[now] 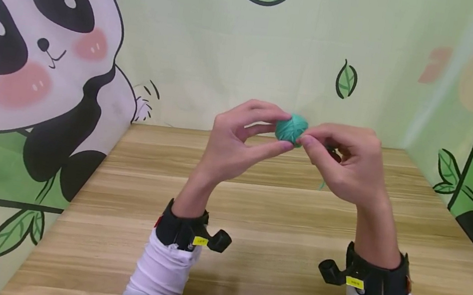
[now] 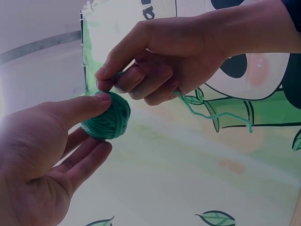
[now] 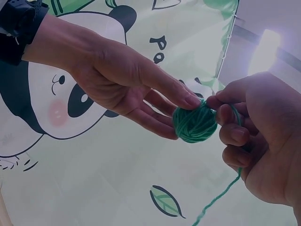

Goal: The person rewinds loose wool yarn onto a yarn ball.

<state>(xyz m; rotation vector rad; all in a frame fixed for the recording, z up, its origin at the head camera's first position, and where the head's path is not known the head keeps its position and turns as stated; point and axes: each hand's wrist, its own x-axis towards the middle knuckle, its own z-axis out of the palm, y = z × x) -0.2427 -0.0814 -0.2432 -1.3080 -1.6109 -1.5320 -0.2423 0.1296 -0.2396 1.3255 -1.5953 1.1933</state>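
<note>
A small ball of teal yarn (image 1: 291, 129) is held up above the wooden table. My left hand (image 1: 242, 140) grips it from the left, thumb below and fingers above in the head view. Close against the ball's right side, my right hand (image 1: 346, 158) pinches the yarn strand between thumb and forefinger, its other fingers curled in. The strand (image 3: 218, 201) runs through the right hand's curled fingers and its loose tail hangs out below them. In the left wrist view the ball (image 2: 107, 117) shows wound layers, with the left thumb pressed on its top.
The wood-grain table (image 1: 255, 210) spreads beneath both forearms. A printed panda backdrop (image 1: 214, 48) stands behind it and along both sides. Each wrist wears a black strap with a small camera, such as the left one (image 1: 220, 241).
</note>
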